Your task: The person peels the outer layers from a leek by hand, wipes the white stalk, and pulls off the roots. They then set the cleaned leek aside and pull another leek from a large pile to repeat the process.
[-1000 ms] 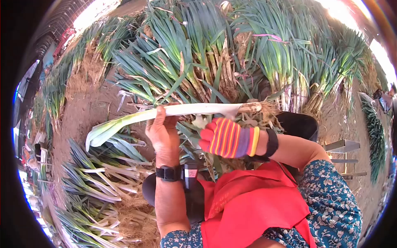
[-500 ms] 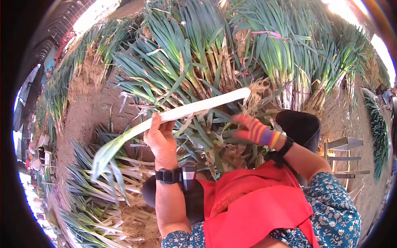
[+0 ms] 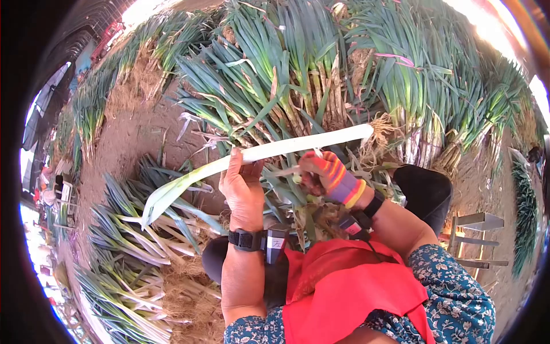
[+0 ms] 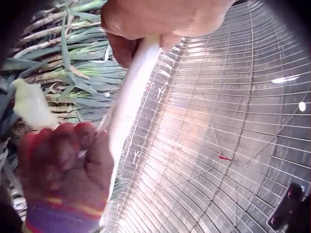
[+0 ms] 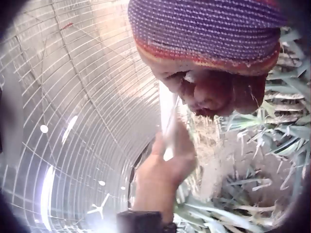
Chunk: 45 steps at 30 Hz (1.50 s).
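Note:
My bare left hand [image 3: 243, 186] grips a long green onion [image 3: 312, 140] by its shank, thumb on the near side. The green onion slants across in front of me, its white stem bare and smooth, roots [image 3: 381, 129] at the upper right and pale green leaves [image 3: 166, 200] drooping to the lower left. Just under the stem, my right hand [image 3: 332, 178], in a striped glove with bare fingertips, is curled round a limp peeled leaf layer. That peeled layer [image 4: 31, 104] pokes out past the fist in the left wrist view.
Bundles of green onions [image 3: 309, 63] stand upright across the back, some tied with pink string [image 3: 395, 59]. Loose green onions [image 3: 132, 298] lie piled at the lower left. Leaf scraps lie between my knees. A metal stand [image 3: 478, 223] is on the right.
The right hand pulled away from the root end, leaving the stem white, and has come back left under it, fingers now curled. The left hand keeps its grip on the green onion.

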Available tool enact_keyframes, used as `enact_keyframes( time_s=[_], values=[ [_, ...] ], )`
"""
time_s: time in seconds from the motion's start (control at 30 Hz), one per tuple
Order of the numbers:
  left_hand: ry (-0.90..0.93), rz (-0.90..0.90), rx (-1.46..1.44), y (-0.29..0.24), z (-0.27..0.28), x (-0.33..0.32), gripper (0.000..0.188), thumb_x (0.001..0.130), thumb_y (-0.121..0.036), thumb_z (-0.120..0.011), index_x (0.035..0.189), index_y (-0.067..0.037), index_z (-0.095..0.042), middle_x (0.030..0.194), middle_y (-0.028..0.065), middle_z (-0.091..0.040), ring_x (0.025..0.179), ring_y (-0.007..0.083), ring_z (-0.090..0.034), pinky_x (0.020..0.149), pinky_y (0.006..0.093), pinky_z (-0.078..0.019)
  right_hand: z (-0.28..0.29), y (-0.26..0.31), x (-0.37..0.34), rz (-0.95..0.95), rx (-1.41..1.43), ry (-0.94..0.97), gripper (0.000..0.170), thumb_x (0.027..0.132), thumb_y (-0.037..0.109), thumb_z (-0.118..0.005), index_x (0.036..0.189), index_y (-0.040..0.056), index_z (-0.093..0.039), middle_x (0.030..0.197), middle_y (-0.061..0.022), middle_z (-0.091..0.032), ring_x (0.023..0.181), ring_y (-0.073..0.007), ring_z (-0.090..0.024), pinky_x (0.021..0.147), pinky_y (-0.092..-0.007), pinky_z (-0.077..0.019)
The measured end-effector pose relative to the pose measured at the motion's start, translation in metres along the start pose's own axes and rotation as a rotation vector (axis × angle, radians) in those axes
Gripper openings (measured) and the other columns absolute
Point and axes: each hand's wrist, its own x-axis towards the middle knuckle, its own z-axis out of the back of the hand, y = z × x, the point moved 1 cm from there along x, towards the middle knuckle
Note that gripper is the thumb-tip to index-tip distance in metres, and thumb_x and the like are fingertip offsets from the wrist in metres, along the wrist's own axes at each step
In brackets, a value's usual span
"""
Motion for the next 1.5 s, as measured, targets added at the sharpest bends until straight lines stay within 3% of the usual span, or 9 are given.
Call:
enact_keyframes(
  time_s=[0.13,0.23,0.3,0.43,0.7,0.8,0.93,1.2,1.5],
  values=[
    [0.029,-0.059,-0.064,-0.018,0.005,-0.004,0.020,0.085,-0.013,-0.065,0.097,-0.001,-0.054,0.089,0.0096,-0.061,0.083,0.0227,-0.063,0.071,0.0367,-0.0567,0.111,-0.026,-0.022,-0.033,-0.174,-0.504,0.019,0.084,0.026,-0.059,0.075,0.0097,-0.056,0.057,-0.0020,-0.052,0.044,-0.0129,-0.048,0.041,-0.0273,-0.0380],
    [0.028,-0.145,-0.011,-0.032,0.015,-0.009,0.020,0.084,-0.012,-0.065,0.096,0.000,-0.053,0.091,0.0120,-0.061,0.084,0.0237,-0.063,0.074,0.0389,-0.0562,0.343,-0.060,-0.083,0.106,-2.018,-0.683,0.014,0.074,0.024,-0.060,0.079,0.0107,-0.059,0.068,-0.0048,-0.059,0.059,-0.0182,-0.055,0.055,-0.0350,-0.0457],
    [0.024,-0.147,-0.005,-0.034,0.016,-0.006,0.020,0.084,-0.011,-0.065,0.096,-0.001,-0.053,0.091,0.0120,-0.061,0.084,0.0234,-0.062,0.074,0.0388,-0.0562,0.347,-0.074,-0.101,-0.099,-2.417,-0.465,0.018,0.072,0.026,-0.058,0.084,0.0116,-0.061,0.078,-0.0073,-0.064,0.065,-0.0231,-0.060,0.057,-0.0379,-0.0487],
    [0.045,-0.131,0.017,-0.020,0.008,-0.010,0.016,0.083,-0.009,-0.066,0.092,-0.002,-0.055,0.088,0.0100,-0.062,0.082,0.0223,-0.063,0.073,0.0386,-0.0565,0.166,-0.055,-0.089,-0.613,-2.058,0.341,0.025,0.067,0.022,-0.058,0.085,0.0051,-0.063,0.081,-0.0160,-0.065,0.076,-0.0340,-0.064,0.062,-0.0429,-0.0512],
    [0.128,-0.094,0.094,0.003,-0.016,-0.022,0.017,0.080,-0.008,-0.069,0.091,-0.001,-0.057,0.086,0.0086,-0.063,0.078,0.0211,-0.064,0.068,0.0368,-0.0573,-0.032,0.046,-0.060,1.176,-1.858,-0.081,0.054,0.068,0.036,-0.068,0.108,0.0045,-0.051,0.104,-0.0131,-0.055,0.086,-0.0314,-0.058,0.074,-0.0444,-0.0454],
    [0.194,-0.061,0.149,0.007,-0.010,-0.024,0.016,0.084,-0.009,-0.065,0.095,0.000,-0.057,0.092,0.0116,-0.063,0.083,0.0245,-0.064,0.071,0.0401,-0.0562,-0.019,0.055,-0.027,1.115,-1.834,-0.144,0.067,0.059,0.035,-0.076,0.111,0.0006,-0.049,0.110,-0.0153,-0.051,0.090,-0.0341,-0.056,0.079,-0.0459,-0.0434],
    [0.180,0.049,0.131,-0.012,-0.016,-0.031,0.034,0.094,-0.034,-0.048,0.093,-0.001,-0.055,0.090,0.0161,-0.063,0.083,0.0283,-0.064,0.075,0.0418,-0.0541,0.004,0.039,-0.026,0.971,-1.967,0.003,0.049,0.066,0.029,-0.073,0.099,-0.0003,-0.052,0.095,-0.0141,-0.054,0.077,-0.0301,-0.058,0.063,-0.0377,-0.0467],
    [0.058,0.212,0.126,-0.006,0.003,-0.018,0.031,0.091,-0.024,-0.055,0.105,0.002,-0.044,0.091,0.0215,-0.062,0.086,0.0373,-0.064,0.076,0.0490,-0.0536,0.028,0.026,-0.019,0.838,-1.471,0.330,0.013,0.083,0.012,-0.059,0.085,0.0010,-0.054,0.072,-0.0156,-0.053,0.065,-0.0351,-0.055,0.059,-0.0416,-0.0435],
    [0.243,0.183,0.179,0.002,-0.014,-0.030,0.022,0.090,-0.017,-0.052,0.099,0.003,-0.050,0.096,0.0214,-0.062,0.091,0.0357,-0.063,0.082,0.0470,-0.0516,0.049,0.012,-0.027,0.757,-1.646,0.043,0.013,0.079,0.014,-0.061,0.078,0.0036,-0.053,0.069,-0.0140,-0.051,0.064,-0.0332,-0.054,0.055,-0.0415,-0.0416]
  ],
)
